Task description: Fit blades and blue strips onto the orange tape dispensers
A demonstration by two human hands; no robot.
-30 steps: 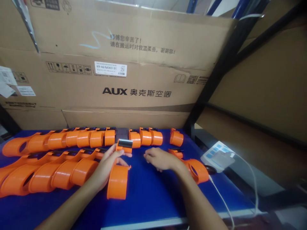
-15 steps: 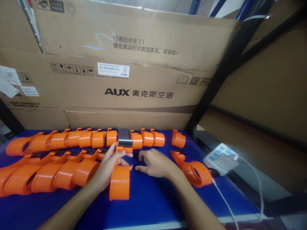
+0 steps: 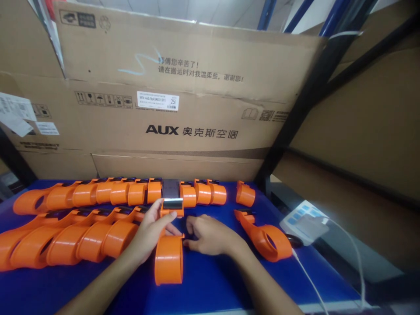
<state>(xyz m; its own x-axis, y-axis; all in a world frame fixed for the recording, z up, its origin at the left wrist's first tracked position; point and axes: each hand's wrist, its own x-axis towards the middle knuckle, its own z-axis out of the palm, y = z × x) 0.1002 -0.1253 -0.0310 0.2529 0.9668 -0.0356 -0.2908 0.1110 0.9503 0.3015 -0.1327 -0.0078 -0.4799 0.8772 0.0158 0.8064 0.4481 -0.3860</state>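
My left hand [image 3: 154,226] is closed around the neck of an orange tape dispenser [image 3: 169,262], its ring toward me. The dispenser's head, with a black plate and a pale toothed blade, points away from me. Just to its right is my right hand [image 3: 210,234], fingers bent, with a gap between thumb and forefinger and nothing visible in it. Its thumb tip comes close to the dispenser's ring; whether they touch I cannot tell. On the left, a front row of like tape dispensers [image 3: 92,240] lies on the blue table top [image 3: 210,284].
A back row of orange tape dispensers [image 3: 120,193] runs along the large cardboard sheet [image 3: 197,105]. At the right lie another tape dispenser [image 3: 278,243], a dark rounded object [image 3: 294,239] and a white-and-blue box [image 3: 305,221] with a white cable [image 3: 356,258]. A black frame post [image 3: 285,127] rises there.
The whole view has shifted slightly, so things appear a little lower. My right hand is nearer the held dispenser's ring. My left hand keeps its hold.
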